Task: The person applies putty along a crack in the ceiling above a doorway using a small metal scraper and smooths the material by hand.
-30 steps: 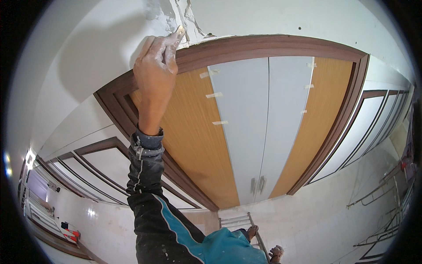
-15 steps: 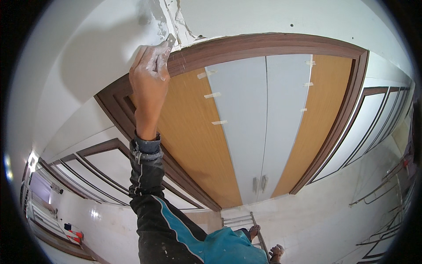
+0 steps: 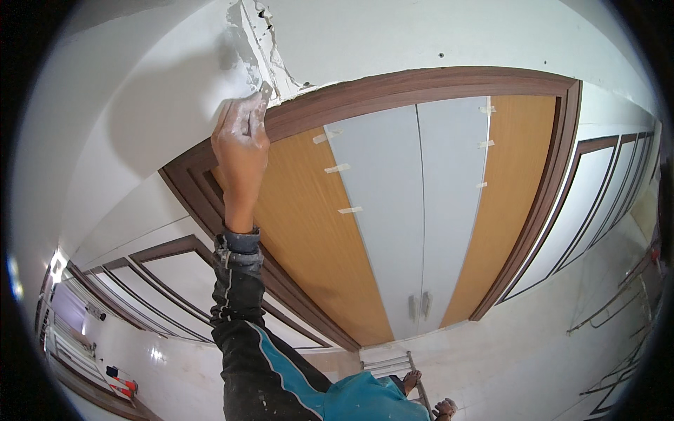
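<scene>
**Left hand pinches a small flat tool beside broken plaster**

We find the small flat tool [image 3: 265, 91] just above the brown frame [image 3: 421, 83], its greyish tip by the jagged white broken plaster [image 3: 272, 67]; whether touching, we cannot tell. The left hand's [image 3: 241, 137] powder-whitened fingers [image 3: 246, 105] press together around it, hiding its lower end. Pale tape strips [image 3: 338, 168] join wood-grain panel [image 3: 309, 217] to smooth grey doors [image 3: 386, 189].

The left hand [image 3: 241, 126] pinches a small flat tool [image 3: 266, 91] beside rough white plaster [image 3: 269, 59].
</scene>
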The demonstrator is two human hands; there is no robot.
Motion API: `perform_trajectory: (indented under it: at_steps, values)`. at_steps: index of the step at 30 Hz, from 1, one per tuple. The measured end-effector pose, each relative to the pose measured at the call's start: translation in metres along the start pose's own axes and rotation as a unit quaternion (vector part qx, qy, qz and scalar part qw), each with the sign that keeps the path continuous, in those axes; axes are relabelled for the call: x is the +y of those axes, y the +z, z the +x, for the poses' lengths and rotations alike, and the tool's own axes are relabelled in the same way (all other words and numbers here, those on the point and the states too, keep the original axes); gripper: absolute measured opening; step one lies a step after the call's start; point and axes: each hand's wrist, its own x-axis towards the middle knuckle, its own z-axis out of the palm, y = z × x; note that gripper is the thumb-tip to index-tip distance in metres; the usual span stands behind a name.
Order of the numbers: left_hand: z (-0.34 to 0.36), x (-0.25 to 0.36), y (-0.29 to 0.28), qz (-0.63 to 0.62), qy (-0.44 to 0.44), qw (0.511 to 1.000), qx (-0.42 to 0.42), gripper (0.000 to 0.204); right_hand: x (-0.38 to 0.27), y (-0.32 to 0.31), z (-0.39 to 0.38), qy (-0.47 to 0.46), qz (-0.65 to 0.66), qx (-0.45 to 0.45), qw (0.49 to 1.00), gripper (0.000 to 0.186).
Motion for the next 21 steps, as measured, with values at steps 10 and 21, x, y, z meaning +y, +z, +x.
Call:
perform_trajectory:
  at_steps: [10,21]
  values:
    - [0.012,0.012,0.013,-0.034,-0.038,0.998,0.038,0.011,0.006,-0.030,0.013,-0.062,0.054,-0.030,0.996,0.030]
    - [-0.007,0.000,0.012,-0.003,0.001,0.999,0.040,0.010,-0.025,-0.003,0.000,0.074,0.008,0.075,0.994,0.038]
